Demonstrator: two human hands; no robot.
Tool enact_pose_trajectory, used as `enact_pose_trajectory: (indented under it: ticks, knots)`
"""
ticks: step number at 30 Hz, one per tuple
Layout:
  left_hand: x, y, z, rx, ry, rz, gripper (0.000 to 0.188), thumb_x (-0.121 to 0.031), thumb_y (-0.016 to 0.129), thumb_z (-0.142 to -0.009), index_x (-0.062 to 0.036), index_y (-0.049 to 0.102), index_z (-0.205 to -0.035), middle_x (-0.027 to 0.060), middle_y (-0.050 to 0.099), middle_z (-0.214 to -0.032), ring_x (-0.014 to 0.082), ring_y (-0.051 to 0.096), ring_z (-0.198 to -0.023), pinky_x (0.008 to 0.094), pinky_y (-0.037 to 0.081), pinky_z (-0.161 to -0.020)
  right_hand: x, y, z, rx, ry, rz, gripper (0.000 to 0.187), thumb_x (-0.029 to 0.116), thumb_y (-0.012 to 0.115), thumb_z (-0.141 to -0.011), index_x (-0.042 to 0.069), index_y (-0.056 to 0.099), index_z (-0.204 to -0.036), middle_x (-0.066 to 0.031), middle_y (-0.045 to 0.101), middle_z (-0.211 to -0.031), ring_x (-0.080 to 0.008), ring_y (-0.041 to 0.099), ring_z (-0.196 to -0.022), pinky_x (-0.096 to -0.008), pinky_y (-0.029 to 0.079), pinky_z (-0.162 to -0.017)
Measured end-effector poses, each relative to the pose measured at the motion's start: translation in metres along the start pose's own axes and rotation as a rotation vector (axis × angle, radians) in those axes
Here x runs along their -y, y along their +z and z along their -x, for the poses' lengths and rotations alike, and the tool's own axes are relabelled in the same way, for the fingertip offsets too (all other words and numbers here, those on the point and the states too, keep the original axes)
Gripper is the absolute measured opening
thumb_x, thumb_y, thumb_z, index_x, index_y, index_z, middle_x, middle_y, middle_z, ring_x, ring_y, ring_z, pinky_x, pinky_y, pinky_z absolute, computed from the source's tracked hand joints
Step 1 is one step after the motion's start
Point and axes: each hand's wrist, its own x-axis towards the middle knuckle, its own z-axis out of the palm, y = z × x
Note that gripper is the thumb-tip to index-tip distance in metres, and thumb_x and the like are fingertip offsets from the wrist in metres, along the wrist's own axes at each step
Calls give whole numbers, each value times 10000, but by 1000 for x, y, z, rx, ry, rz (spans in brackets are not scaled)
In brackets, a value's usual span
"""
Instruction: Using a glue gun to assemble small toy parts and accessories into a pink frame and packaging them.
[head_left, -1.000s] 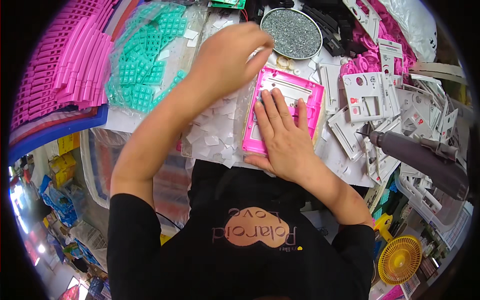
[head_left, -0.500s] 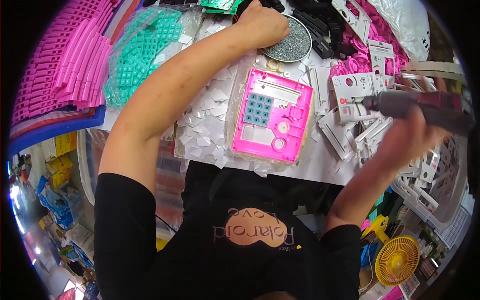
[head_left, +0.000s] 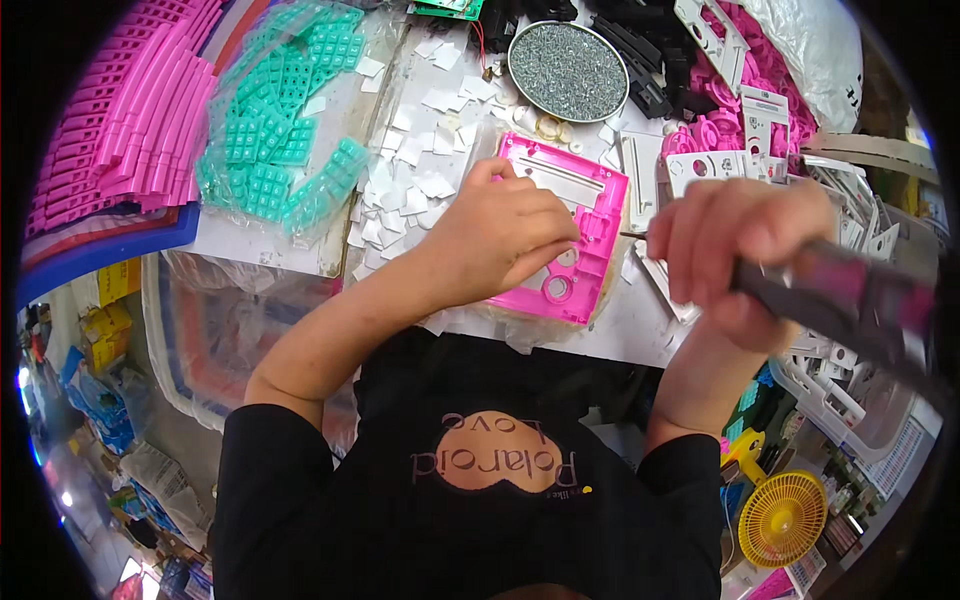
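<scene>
Two hands: both bare, over a white table [head_left: 590, 347]; R gripping, L w/ fingers drawn in.
R grip: R hand [head_left: 745, 245] closed firmly around a dark power driver [head_left: 850, 300], fingers wrapped over its front end, thumb lower on the body.
R pose: forearm rises from lower R, strongly foreshortened; back of hand faces up, driver body trails off R & down.
Bit: thin driver bit [head_left: 634, 236] pokes out L of the fingers, pointing L; its tip shows just beside the case's R edge.
L grip: L hand [head_left: 500, 235] nearly closed, fingers curled, thumb tip near index tip; can't tell if anything small is btwn them, since fingertips are tiny & part-hidden.
L pose: elbow bent out at lower L, forearm slants up & R, knuckles up, fingertips aimed R over the case.
Work: open pink case [head_left: 597, 240] lies on a plastic-wrapped pad [head_left: 525, 335] in front of the body, mid part covered by L hand.
L of case: white paper scraps [head_left: 400, 215], then teal keypads [head_left: 270, 135] in clear plastic, then stacked pink strips [head_left: 150, 130].
R of case: white panels [head_left: 705, 168], loosely heaped.
Far side: small grey metal pieces [head_left: 568, 72] in a round dish; black parts [head_left: 640, 65] & pink parts [head_left: 710, 125] to its R.
</scene>
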Motion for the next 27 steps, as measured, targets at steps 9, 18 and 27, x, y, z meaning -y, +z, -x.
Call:
enact_pose_trajectory:
  ticks: [9,18,27]
  knots:
    - [36,-54,-35,-114,-127,-105,69,-180,730,-879,-113,718,-889,14,696,-839,207,649,-812,370,435,-838,-12,-4,22,-798,-33,292,501,-28,646,-909,-52,463,-1374,-114,645,-917,-186,631,-849,-404,515,-904]
    - [89,-24,-105,36,-80,-600,172,-285,686,-887,-124,738,-918,51,700,-873,255,678,-905,445,472,-863,-5,-4,29,-949,-88,628,572,-48,568,-963,-49,334,-1485,-160,654,-1145,-224,636,-1016,-405,471,-1009]
    - [149,-127,-125,13,-886,-801,719,-481,778,-802,5,535,-1273,187,722,-1077,358,709,-1016,489,558,-818,3,-15,62,-986,-55,636,549,-71,558,-950,-54,368,-1465,-148,652,-1071,-205,629,-962,-364,497,-949]
